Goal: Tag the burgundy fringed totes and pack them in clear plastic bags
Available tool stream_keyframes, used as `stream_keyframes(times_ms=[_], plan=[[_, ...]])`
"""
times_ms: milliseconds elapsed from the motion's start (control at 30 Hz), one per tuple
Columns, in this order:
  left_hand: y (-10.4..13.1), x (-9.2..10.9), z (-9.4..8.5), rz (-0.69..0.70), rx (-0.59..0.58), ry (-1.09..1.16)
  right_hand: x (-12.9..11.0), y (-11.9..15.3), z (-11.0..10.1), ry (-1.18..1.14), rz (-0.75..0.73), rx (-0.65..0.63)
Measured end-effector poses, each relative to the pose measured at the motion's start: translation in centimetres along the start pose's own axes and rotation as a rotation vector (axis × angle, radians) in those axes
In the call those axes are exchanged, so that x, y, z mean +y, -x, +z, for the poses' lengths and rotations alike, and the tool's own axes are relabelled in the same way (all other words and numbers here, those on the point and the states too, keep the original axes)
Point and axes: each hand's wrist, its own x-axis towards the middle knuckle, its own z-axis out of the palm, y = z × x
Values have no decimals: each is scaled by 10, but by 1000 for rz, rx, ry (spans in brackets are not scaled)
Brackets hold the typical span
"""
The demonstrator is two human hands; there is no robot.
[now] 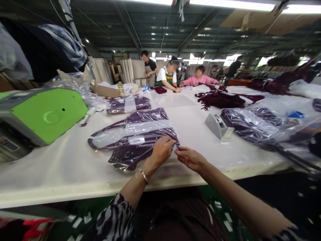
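A dark maroon folded item in a clear plastic bag [135, 147] lies in front of me, with a pale band and a small white label. Beside it, partly touching, is another wrapped maroon piece [147, 116] with a long looped strap. My left hand [162, 150] is closed on the near right edge of the plastic bag. At the same corner, my right hand [190, 158] pinches a bit of clear plastic between thumb and fingers. What lies under the left fingers is hidden.
A green-sided machine [50, 115] stands at the left. A grey tape dispenser [218, 128] sits to the right, near more wrapped maroon goods [250, 122]. Another wrapped bundle [129, 104] lies farther back. Several people are across the white table [82, 174].
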Motion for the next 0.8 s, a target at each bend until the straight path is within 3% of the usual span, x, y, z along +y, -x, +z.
stream_keyframes(times_ms=[67, 167, 333, 400, 533, 667, 733, 800], plan=[[-6, 0, -7, -28, -16, 28, 0, -2, 9, 20, -63, 86], [-13, -2, -16, -56, -33, 57, 1, -7, 21, 189, -309, 183], [-22, -8, -30, -109, 51, 125, -8, -15, 27, 692, -783, 250], [-22, -10, -37, -119, 88, 167, -18, -18, 24, 923, -1003, 211], [-11, -6, -51, -73, 115, 170, -38, -26, 19, 1335, -1345, 13], [17, 8, -50, -25, 111, -76, -38, -27, 19, 1513, -1527, -222], [40, 16, -43, 22, 85, -190, -32, -19, 17, 1551, -1541, -413], [69, 23, -36, 94, 34, -236, -28, -10, 12, 1553, -1514, -714]])
